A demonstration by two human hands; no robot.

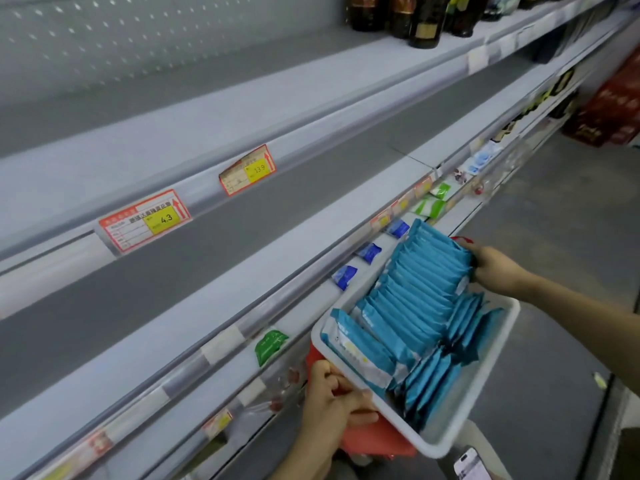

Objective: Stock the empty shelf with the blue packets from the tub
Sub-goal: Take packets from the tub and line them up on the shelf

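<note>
Blue packets (412, 299) stand packed in rows inside the white tub (446, 441). Our left hand (332, 400) grips the tub's near rim and our right hand (498, 268) clasps its far end. The empty shelf (225, 306) runs just beside the tub.

A red-bordered price tag (144, 220) reading 4.3 sits at nine o'clock, and a second price tag (248, 169) toward ten. Dark bottles (424, 26) stand at twelve. Red cartons (613, 109) are stacked at two. A green packet (270, 345) lies at seven. A phone (471, 465) shows at five.
</note>
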